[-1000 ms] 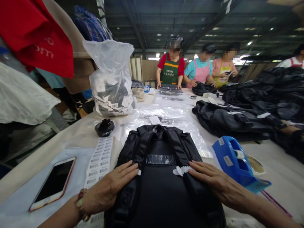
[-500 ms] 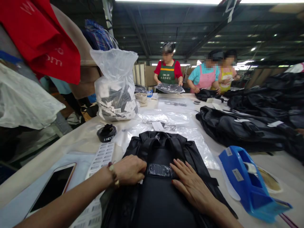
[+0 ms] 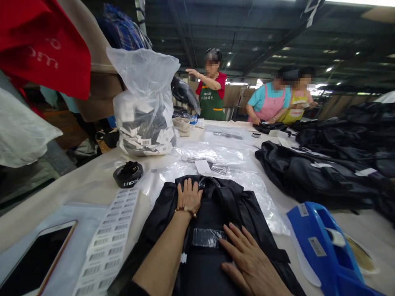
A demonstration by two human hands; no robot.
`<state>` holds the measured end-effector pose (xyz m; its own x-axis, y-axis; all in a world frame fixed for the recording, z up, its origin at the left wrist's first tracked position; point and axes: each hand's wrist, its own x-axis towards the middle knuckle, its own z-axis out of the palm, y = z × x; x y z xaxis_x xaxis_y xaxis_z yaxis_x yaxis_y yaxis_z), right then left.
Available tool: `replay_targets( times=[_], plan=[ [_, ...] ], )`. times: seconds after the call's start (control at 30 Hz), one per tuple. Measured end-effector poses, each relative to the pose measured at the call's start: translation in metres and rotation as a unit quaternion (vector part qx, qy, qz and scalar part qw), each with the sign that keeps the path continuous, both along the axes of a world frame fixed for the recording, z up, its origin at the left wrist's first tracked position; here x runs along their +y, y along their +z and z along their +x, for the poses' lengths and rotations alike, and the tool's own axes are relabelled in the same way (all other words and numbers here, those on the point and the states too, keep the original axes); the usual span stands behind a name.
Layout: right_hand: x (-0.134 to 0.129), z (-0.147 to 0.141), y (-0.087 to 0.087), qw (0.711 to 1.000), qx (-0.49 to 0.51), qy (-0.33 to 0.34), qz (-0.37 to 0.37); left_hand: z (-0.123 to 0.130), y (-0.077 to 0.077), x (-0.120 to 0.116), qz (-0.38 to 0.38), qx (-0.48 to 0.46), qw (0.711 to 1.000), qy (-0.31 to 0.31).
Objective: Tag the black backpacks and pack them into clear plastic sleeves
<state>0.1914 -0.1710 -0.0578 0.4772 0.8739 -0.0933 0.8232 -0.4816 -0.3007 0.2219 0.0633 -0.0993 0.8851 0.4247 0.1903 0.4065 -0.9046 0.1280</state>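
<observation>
A black backpack (image 3: 210,271) lies in front of me, its top pointing away. My left hand (image 3: 189,198) rests flat on the upper left part, near the top, with its fingers spread. Lower on the right side, my right hand (image 3: 247,255) lies with fingers apart, its fingertips beside a strip wrapped in clear plastic (image 3: 206,238). Under the pack's top edge and beyond it are clear plastic bags (image 3: 216,152). A white tag (image 3: 203,167) sits just past the top of the backpack.
Left: a phone (image 3: 38,259), barcode label sheets (image 3: 108,238), a black tape roll (image 3: 128,174) and a clear sack of labels (image 3: 145,123). Right: a blue tape dispenser (image 3: 324,242) and black bags (image 3: 308,176). Across the table, a person in a green apron (image 3: 212,98) and two others stand.
My left hand has moved up from the plastic-wrapped strip to the pack's top and opened out flat. The person in green has swung a plastic-wrapped item to the side and raised an arm.
</observation>
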Motion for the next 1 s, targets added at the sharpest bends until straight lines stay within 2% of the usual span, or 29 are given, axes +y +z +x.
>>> replay_targets(
  times=[0.07, 0.13, 0.2, 0.27, 0.33, 0.4, 0.47, 0.53, 0.6, 0.8, 0.9, 1.0],
  plan=[
    [0.007, 0.003, 0.019, 0.998, 0.035, 0.008, -0.043, 0.002, -0.011, 0.001, -0.001, -0.014, 1.000, -0.005],
    [0.020, 0.011, 0.048, 0.996, 0.055, 0.006, -0.066, 0.005, -0.013, 0.003, -0.003, -0.024, 1.000, -0.009],
    [0.040, 0.024, 0.072, 1.000, 0.014, -0.024, -0.013, 0.006, -0.012, 0.005, -0.005, -0.030, 0.999, -0.011],
    [0.063, 0.044, 0.074, 0.990, -0.084, -0.078, 0.080, 0.006, -0.011, 0.005, -0.007, -0.033, 0.999, -0.008],
    [0.083, 0.065, 0.049, 0.969, -0.175, -0.143, 0.103, 0.005, -0.012, 0.006, -0.010, -0.034, 0.999, -0.007],
    [0.097, 0.082, 0.005, 0.955, -0.221, -0.187, 0.066, 0.005, -0.013, 0.006, -0.014, -0.034, 0.999, -0.009],
    [0.103, 0.094, -0.037, 0.956, -0.219, -0.189, 0.049, 0.005, -0.013, 0.007, -0.020, -0.033, 0.999, -0.011],
    [0.103, 0.100, -0.064, 0.957, -0.222, -0.183, 0.046, 0.005, -0.011, 0.008, -0.027, -0.028, 0.999, -0.012],
    [0.101, 0.101, -0.073, 0.956, -0.226, -0.183, 0.049, 0.004, -0.006, 0.006, -0.033, -0.017, 0.999, -0.013],
    [0.101, 0.099, -0.069, 0.952, -0.225, -0.192, 0.074, 0.005, 0.019, 0.002, -0.042, 0.073, 0.995, -0.056],
    [0.102, 0.099, -0.072, 0.952, -0.223, -0.193, 0.088, 0.025, 0.037, 0.008, -0.062, 0.161, 0.982, -0.084],
    [0.101, 0.099, -0.075, 0.950, -0.224, -0.195, 0.097, 0.053, 0.050, 0.016, -0.081, 0.221, 0.969, -0.082]
  ],
)
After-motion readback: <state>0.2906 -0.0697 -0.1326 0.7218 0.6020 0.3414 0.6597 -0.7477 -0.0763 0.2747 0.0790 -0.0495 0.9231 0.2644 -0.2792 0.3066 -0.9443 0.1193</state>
